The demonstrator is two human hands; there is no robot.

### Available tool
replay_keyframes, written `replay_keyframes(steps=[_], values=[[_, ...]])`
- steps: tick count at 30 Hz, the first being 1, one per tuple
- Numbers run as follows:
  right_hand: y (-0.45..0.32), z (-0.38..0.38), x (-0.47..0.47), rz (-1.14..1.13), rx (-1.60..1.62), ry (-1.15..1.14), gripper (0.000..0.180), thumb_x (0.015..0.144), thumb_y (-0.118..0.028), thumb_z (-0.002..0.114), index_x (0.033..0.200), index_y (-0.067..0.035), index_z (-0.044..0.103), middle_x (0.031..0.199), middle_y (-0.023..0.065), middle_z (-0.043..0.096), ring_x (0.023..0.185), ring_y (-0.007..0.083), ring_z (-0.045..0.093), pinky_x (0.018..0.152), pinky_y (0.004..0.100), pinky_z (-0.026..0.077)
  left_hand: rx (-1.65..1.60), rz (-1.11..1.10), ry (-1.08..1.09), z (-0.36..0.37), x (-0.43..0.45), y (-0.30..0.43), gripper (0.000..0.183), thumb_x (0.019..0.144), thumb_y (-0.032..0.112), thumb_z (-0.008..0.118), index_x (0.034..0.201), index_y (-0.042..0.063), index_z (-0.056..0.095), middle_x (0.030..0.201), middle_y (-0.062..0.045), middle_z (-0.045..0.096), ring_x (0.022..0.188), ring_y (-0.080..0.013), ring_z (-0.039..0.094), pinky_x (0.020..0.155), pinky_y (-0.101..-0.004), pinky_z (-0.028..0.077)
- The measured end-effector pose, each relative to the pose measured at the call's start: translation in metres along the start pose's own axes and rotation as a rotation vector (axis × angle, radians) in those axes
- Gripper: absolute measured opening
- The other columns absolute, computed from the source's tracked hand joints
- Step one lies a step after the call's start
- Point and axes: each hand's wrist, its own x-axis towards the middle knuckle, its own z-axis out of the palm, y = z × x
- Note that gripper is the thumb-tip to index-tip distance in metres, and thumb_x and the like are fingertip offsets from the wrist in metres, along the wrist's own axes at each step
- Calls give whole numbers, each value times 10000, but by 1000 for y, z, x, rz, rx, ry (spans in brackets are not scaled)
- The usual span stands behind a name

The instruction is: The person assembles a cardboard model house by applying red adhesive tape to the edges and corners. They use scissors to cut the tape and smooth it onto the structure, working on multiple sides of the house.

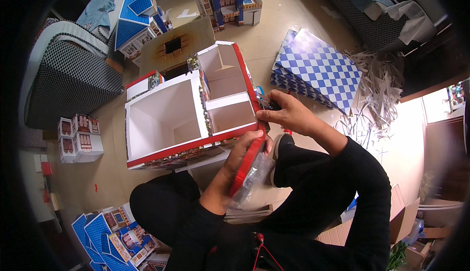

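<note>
Before me stands a printed cardboard model house [167, 109], its white compartments facing up. Red tape runs along its right and near edges. My left hand [244, 153] is closed on a loose length of red tape [244, 164] at the near right corner, and the tape hangs down past my wrist. At the red right edge, just above that corner, my right hand [290, 111] holds what looks like scissors [268, 102], partly hidden by the fingers. Crumpled clear plastic [257, 177] lies beneath my left hand.
Blue-and-white checkered panels [319, 69] are stacked right of the house, beside a heap of paper strips [382, 83]. Blue-roofed model houses stand beyond [227, 3] and at lower left [114, 241]. Small printed boxes [82, 142] and a cushioned seat [80, 69] are at left.
</note>
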Motion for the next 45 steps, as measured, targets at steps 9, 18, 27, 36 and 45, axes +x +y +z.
replay_keyframes(steps=[9,18,27,36,45], values=[[2,-3,5,55,73,-38,441,856,-290,770,1115,3,568,909,55,625,797,96,560,646,254,465,-63,6,-203,-22,16,-13,538,933,377,360,1000,-91,618,618,-63,577,616,-163,505,686,-262,399],[-6,-3,6,79,81,-42,444,856,-285,774,1120,8,571,910,57,629,806,107,560,690,261,466,-56,28,-199,-20,15,-11,639,915,367,364,1230,-175,487,616,-69,588,582,-181,525,914,-360,431],[-2,-4,6,-27,33,-22,381,894,-266,741,1092,10,568,890,53,619,819,110,565,732,268,479,-49,12,-190,-12,8,-2,618,925,356,360,1195,-179,510,623,-80,588,590,-171,544,900,-379,448],[-32,-30,-27,-361,-417,60,249,1007,-259,532,1054,-28,611,946,148,645,875,332,616,757,421,492,-223,16,-3,9,-4,0,448,912,328,544,1073,-85,608,724,-24,566,608,-80,519,571,-228,429],[-40,-32,-38,-518,-865,73,366,874,-187,683,1231,-115,651,852,85,590,814,250,576,719,366,494,-173,35,-38,7,-7,5,358,924,330,538,913,-15,634,817,-72,590,735,-119,513,688,-234,428]])
